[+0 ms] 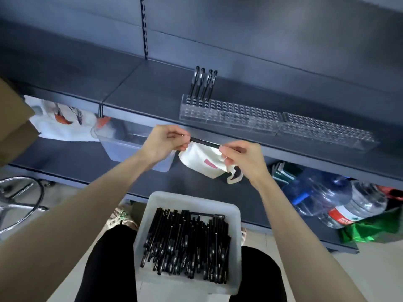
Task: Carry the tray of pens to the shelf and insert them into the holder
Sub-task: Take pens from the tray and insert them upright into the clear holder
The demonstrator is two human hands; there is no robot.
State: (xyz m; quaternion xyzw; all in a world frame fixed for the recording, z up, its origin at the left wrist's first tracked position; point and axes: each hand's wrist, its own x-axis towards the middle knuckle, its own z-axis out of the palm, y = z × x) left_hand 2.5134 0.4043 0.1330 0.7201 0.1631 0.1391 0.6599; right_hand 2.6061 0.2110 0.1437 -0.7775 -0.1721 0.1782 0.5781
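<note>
A translucent white tray (152,216) rests on my lap, filled with several black pens (187,243). Above it, a single black pen (204,142) lies level between my two hands. My left hand (162,141) pinches its left end and my right hand (241,156) pinches its right end. On the dark shelf (139,92) stands a long clear holder (239,117) with rows of holes. Several black pens (202,85) stand upright in its left end; the other holes hold nothing.
A second clear holder (327,134) continues to the right. Below the shelf edge are a clear bin (122,140), a white pouch (201,159), a white bag (58,120), and large water bottles (340,199) at right. A metal stool base (19,199) is at left.
</note>
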